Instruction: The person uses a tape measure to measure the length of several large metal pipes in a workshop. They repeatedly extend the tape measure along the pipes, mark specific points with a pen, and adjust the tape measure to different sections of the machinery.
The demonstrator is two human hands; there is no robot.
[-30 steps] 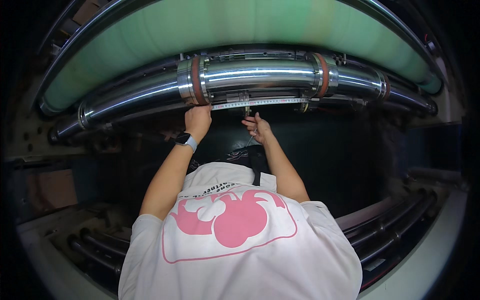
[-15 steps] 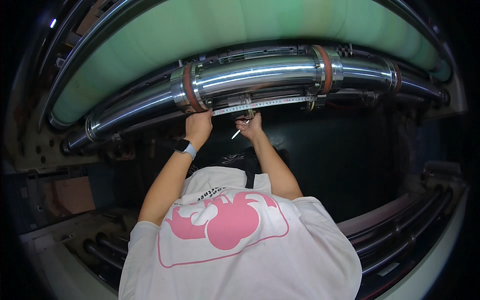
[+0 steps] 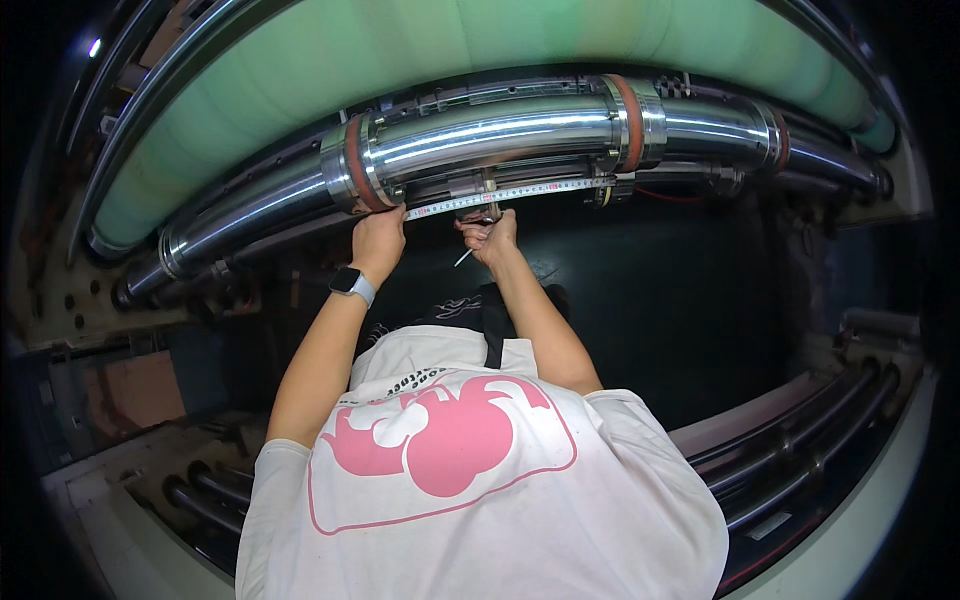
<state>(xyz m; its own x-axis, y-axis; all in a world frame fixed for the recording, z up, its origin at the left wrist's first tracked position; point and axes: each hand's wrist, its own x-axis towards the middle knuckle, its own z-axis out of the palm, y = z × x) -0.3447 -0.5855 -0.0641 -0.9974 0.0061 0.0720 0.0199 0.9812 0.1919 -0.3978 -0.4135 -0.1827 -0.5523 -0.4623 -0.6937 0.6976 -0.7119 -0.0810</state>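
Note:
My left hand (image 3: 379,243), wearing a watch, is closed with its fingertips pinching the near-left end of a white tape measure (image 3: 530,191). The tape runs to the right along the front of a shiny metal shaft (image 3: 490,140), up to the right-hand collar. Below the tape's middle, my right hand (image 3: 491,240) is closed around a thin stick (image 3: 464,257) whose pale end pokes out at the lower left. The fingertips are up against a small metal bracket (image 3: 473,190) under the shaft. What the stick's other end touches is hidden.
Collars with reddish-brown rings (image 3: 357,165) encircle the shaft on both sides of my hands. A large pale green roller (image 3: 500,40) lies behind it. Dark bars (image 3: 800,450) run at the lower right, and a white shirt front fills the lower middle.
The whole view has shifted slightly, moving the machine up and left in the picture. Both hands keep nearly the same places against it. Less of the stick shows below my right hand.

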